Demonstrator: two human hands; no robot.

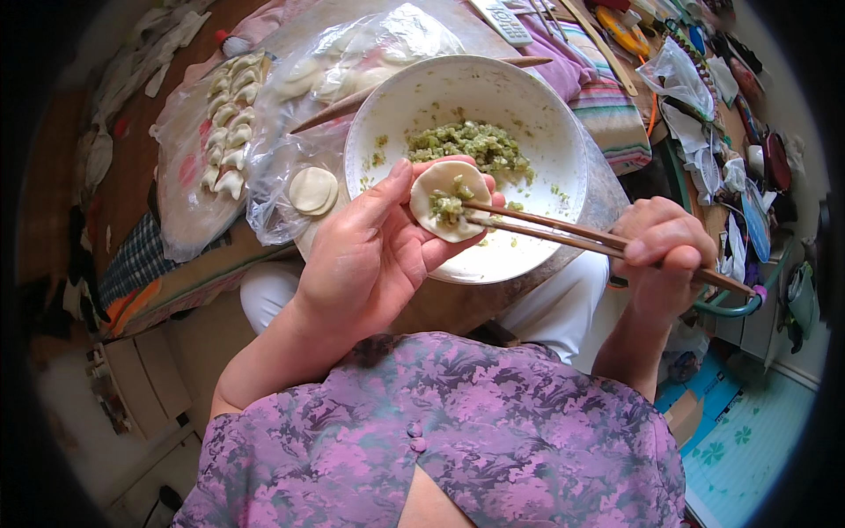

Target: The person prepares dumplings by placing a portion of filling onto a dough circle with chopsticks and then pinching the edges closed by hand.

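Note:
My left hand (370, 233) holds a round dumpling wrapper (427, 189) on its fingers, above the near left part of a large white bowl (546, 114). A small heap of green filling (451, 204) lies on the wrapper. In my right hand (664, 246) is a pair of wooden chopsticks (563, 231), their tips touching that heap. More chopped green filling (475, 145) sits in the bowl. Left of the bowl is a short stack of round wrappers (313, 190). Folded dumplings (231, 132) stand in rows on plastic farther left.
A clear plastic bag (387, 44) covers pale dough pieces behind the bowl. The tapered end of a wooden rolling pin (330, 113) shows left of the bowl. A white remote control (502, 22) lies at the back. Cluttered bags and small items (687, 79) fill the right side.

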